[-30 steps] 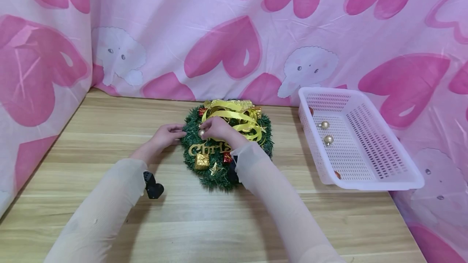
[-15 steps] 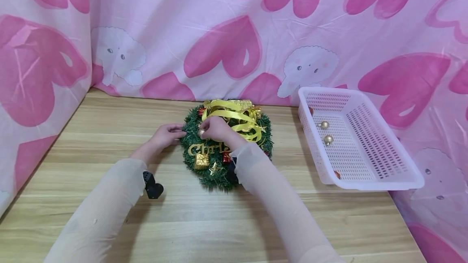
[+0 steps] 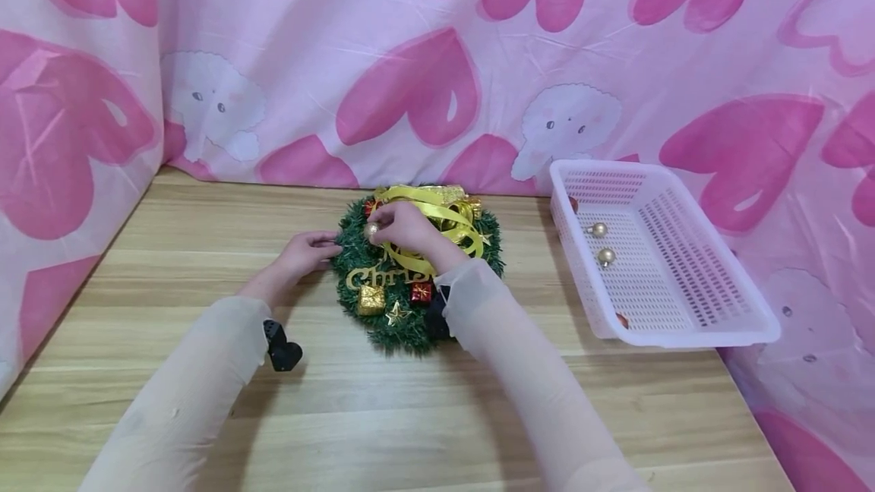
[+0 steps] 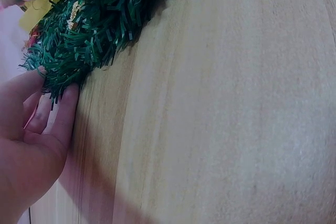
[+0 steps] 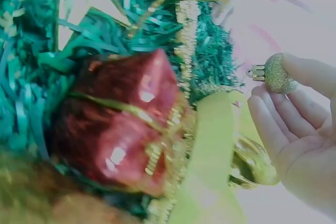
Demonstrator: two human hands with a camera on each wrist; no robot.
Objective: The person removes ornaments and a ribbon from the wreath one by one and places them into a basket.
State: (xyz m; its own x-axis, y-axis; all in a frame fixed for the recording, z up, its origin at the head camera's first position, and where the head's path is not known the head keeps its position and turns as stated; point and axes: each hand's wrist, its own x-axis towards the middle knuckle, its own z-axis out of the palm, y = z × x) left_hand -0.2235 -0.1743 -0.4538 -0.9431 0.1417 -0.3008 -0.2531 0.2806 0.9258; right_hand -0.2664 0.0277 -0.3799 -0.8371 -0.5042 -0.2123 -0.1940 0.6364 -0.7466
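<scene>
A green tinsel wreath [image 3: 417, 268] with a yellow ribbon [image 3: 444, 219], gold lettering and small red and gold gift boxes lies on the wooden table [image 3: 383, 408]. My right hand [image 3: 399, 228] pinches a small gold glitter bauble [image 3: 372, 231] over the wreath's upper left; the bauble [image 5: 276, 73] shows between thumb and fingertips in the right wrist view, beside a red gift box [image 5: 118, 124]. My left hand [image 3: 311, 249] rests on the table with its fingertips [image 4: 39, 74] touching the wreath's left edge [image 4: 89, 30].
A white perforated plastic basket [image 3: 683, 302] stands at the right with two gold baubles [image 3: 601, 243] inside. A pink heart-print cloth [image 3: 424, 74] walls the back and sides. Bare table lies in front of the wreath.
My right hand has lifted the gold bauble slightly up and away from the lettering. The left hand stays at the wreath's edge. The view shifted a little.
</scene>
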